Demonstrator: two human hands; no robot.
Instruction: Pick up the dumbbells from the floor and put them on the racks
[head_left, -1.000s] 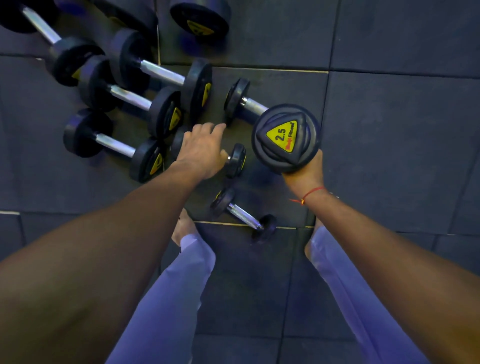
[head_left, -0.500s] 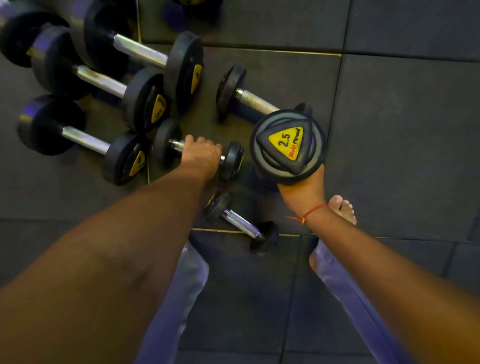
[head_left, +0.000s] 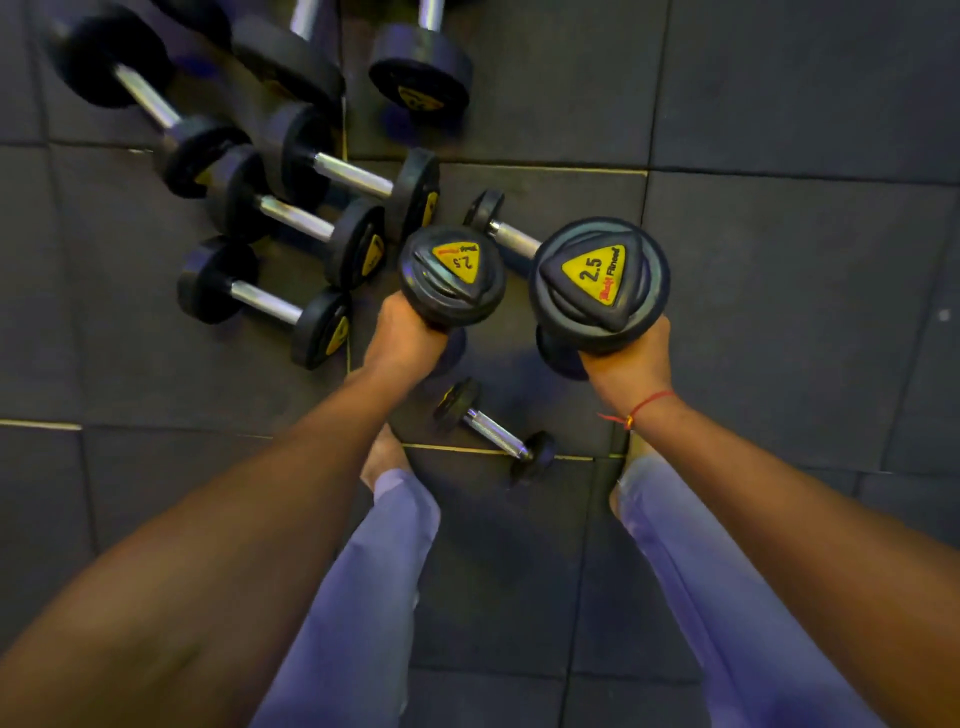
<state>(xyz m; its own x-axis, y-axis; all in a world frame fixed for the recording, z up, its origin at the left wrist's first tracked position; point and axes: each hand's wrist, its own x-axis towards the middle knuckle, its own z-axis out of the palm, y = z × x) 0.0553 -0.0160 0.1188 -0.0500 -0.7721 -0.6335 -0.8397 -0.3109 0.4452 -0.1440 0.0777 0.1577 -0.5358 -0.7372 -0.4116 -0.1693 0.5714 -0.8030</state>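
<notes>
A 2.5 dumbbell (head_left: 452, 275) is held upright in the left hand (head_left: 402, 340), the grip clamped on its handle. A second 2.5 dumbbell (head_left: 600, 283) is clasped the same way by the right hand (head_left: 628, 358). Both are raised off the floor (head_left: 779, 260), where a small dumbbell (head_left: 493, 431) lies between the feet and larger ones (head_left: 270, 301) lie to the left.

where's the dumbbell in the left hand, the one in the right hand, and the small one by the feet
left-hand dumbbell (head_left: 452, 275): head view, on its upper end plate
right-hand dumbbell (head_left: 600, 283): head view, on its yellow 2.5 label
small dumbbell (head_left: 493, 432): head view, on its chrome handle
</notes>
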